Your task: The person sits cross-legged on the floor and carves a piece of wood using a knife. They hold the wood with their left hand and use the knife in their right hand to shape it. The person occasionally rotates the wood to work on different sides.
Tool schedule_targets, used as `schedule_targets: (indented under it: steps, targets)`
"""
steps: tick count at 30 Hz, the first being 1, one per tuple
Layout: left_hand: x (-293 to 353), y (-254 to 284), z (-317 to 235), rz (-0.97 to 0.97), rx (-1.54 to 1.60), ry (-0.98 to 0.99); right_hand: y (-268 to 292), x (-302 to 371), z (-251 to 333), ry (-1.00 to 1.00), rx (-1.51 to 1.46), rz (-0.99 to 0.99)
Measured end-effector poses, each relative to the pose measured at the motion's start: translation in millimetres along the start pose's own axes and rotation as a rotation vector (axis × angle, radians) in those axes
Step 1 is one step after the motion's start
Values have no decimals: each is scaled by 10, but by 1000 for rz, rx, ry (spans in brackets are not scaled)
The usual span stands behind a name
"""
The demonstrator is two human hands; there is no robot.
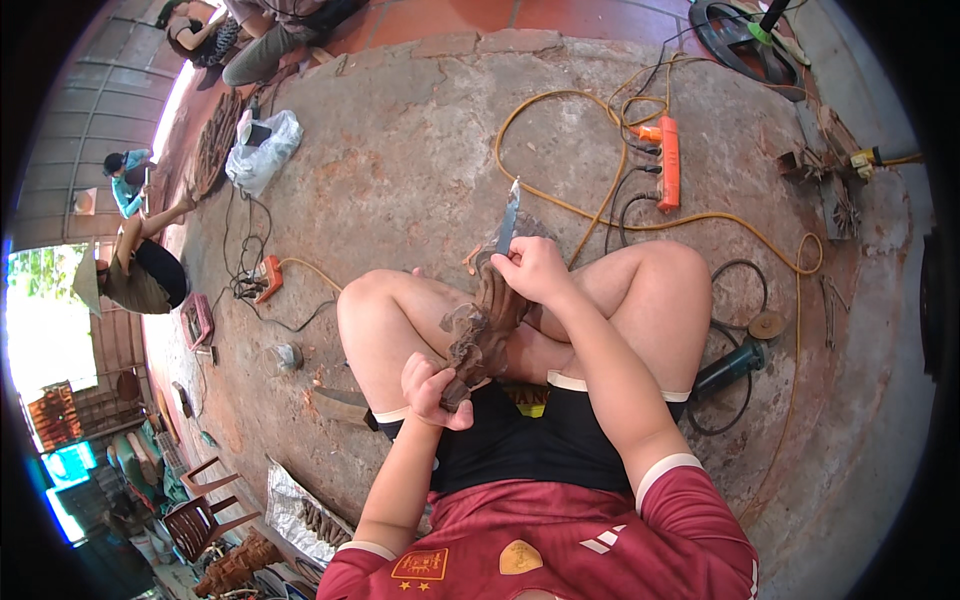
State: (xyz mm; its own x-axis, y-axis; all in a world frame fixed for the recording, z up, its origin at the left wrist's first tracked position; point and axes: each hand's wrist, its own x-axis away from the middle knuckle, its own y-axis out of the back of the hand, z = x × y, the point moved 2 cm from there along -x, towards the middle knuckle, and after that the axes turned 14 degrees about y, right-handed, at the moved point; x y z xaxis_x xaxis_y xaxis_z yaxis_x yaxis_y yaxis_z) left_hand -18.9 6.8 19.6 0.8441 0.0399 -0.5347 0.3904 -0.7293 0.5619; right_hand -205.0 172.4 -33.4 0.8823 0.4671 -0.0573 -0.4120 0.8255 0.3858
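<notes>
A person sits on the bare concrete floor [400,190] with bent legs [665,295] spread to either side, and a piece of brown carved wood [492,312] lies slantwise between them, its lower end near the dark shorts [530,445] and its upper end pointing away. The left hand [428,388] is curled around the lower end of the wood, fingers folded over it. The right hand [532,272] is at the far end, pinching a narrow grey blade [510,220] with a pale tip that points away from the body; whether the blade touches the wood is hard to tell. Past the right knee, a dark green power tool [728,372] lies on the floor with its black cable looped about it, and a round tan disc [767,324] sits just beside its end. Farther up, an orange power strip [671,165] has dark plugs in it, and a yellow cord [720,216] winds across the floor nearby. Off to the left are a second orange power strip [268,278], a clear cup [285,357] and a white plastic bag [265,155], while a co-worker in a pale cone-shaped hat [87,282] sits well apart, near the left edge
</notes>
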Motion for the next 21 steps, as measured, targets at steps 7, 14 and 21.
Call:
schedule_targets:
  steps: [7,14,21]
  targets:
    - [-15,1,-29,20,-12,-24,4,-32,10,46,29,0]
    - [-168,-34,-110,110,-6,-55,85,-47,-160,-19,-195,-73]
    - [-1043,73,-261,430,-88,149,222,-18,-231,-82,-159,2]
